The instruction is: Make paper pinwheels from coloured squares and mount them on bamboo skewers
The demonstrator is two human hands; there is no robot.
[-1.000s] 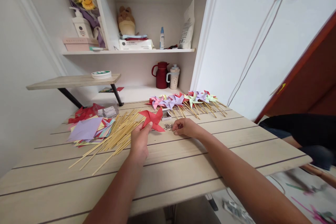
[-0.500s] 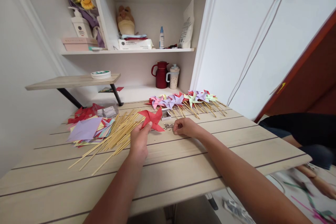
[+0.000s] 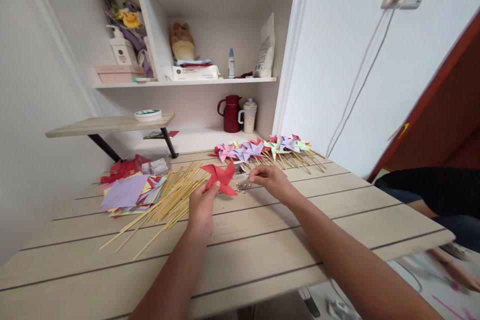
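**Red pinwheel held at table centre; one in hand, a row finished behind**

Red pinwheel (image 3: pixel 223 178): one, paper, four blades, no stick fitted. It lies near the middle of the table (image 3: pixel 262 240), its near edge gripped by the left hand (image 3: pixel 201 206), thumb on top, fingers closed on the paper.

Right hand (image 3: pixel 270 179): raised just above the table to the right of the pinwheel, fingertips pinched together. Whether a pin sits between them cannot be told; too small.

Pins (image 3: pixel 243 187): a small loose scatter on the table between the two hands, count not readable. A small box (image 3: pixel 237 170) lies just behind them.

Sticks (image 3: pixel 165 201): one loose pile left of the left hand, far too many to count, some overlapping the paper.

Paper squares (image 3: pixel 125 192): one fanned stack at the left, purple sheet on top, red pieces behind.

Finished pinwheels (image 3: pixel 262 149): one row along the far edge, roughly a dozen, overlapping, mixed pink, purple, green and red.

Shelf: one red jug (image 3: pixel 231 113), one cup (image 3: pixel 249 115).
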